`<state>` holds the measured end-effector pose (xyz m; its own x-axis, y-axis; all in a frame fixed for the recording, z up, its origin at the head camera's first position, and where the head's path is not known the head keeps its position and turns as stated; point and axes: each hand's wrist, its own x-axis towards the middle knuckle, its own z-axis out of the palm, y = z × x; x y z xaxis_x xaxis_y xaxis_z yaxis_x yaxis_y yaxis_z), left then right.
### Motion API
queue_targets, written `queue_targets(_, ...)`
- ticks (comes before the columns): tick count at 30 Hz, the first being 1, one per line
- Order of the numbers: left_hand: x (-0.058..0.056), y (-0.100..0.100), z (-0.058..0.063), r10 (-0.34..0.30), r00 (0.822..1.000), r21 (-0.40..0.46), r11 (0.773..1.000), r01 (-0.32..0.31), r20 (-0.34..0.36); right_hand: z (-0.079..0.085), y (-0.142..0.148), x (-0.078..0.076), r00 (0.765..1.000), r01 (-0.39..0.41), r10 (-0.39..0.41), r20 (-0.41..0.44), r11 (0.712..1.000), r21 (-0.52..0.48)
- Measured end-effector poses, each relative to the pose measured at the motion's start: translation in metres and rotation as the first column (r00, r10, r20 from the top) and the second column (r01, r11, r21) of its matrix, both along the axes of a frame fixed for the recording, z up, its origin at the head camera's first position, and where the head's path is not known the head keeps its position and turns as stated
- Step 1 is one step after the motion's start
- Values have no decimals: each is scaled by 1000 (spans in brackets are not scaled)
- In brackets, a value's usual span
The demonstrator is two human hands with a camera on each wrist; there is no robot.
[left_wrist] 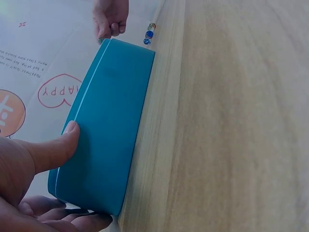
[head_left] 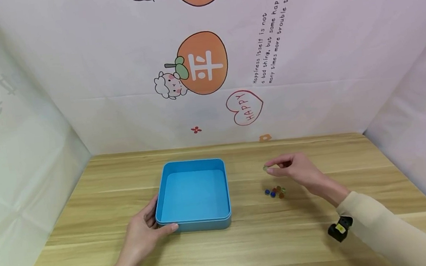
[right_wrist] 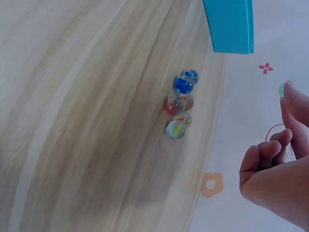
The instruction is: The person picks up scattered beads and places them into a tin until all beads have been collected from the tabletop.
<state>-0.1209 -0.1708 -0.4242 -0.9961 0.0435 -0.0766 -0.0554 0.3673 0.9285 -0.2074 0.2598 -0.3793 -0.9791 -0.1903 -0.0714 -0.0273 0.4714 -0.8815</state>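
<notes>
A blue square box (head_left: 195,196) with an open top stands on the wooden table, and nothing lies on its bottom. My left hand (head_left: 142,235) grips its near left corner, thumb along the front wall and fingers round the left side. To the right of the box, my right hand (head_left: 298,169) pinches a pale green glass marble (right_wrist: 282,90) between thumb and forefinger, raised above the table. Its other fingers curl in toward the palm. Just below that hand lies a small cluster of glass marbles (right_wrist: 183,85), some blue, others clear with red, orange or yellow-green swirls.
The wooden table (head_left: 289,247) meets a white printed sheet (head_left: 137,124) at the back, with more white sheeting at both sides. A small black device (head_left: 340,229) sits at the right sleeve's cuff.
</notes>
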Motion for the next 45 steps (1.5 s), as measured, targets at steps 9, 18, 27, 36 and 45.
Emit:
queue_targets(9,0,1,0,-1,1000,14,1000,1,3,2,-11,-3,1000,-10,10,-6,1000,-5)
queue_targets(18,0,0,-1,3,1000,11,1000,-3,3,6,-22,-6,1000,-12,12,2,1000,-16)
queue_targets(27,1,0,1,6,1000,0,1000,-6,5,8,-39,-11,999,-45,45,-22,999,-1)
queue_targets(36,1,1,-1,4,1000,-14,1000,-4,9,13,-55,-14,996,-84,83,-15,996,-31)
queue_targets(45,1,1,-1,9,1000,-10,1000,-9,4,12,-73,-17,991,-129,126,-49,990,-52)
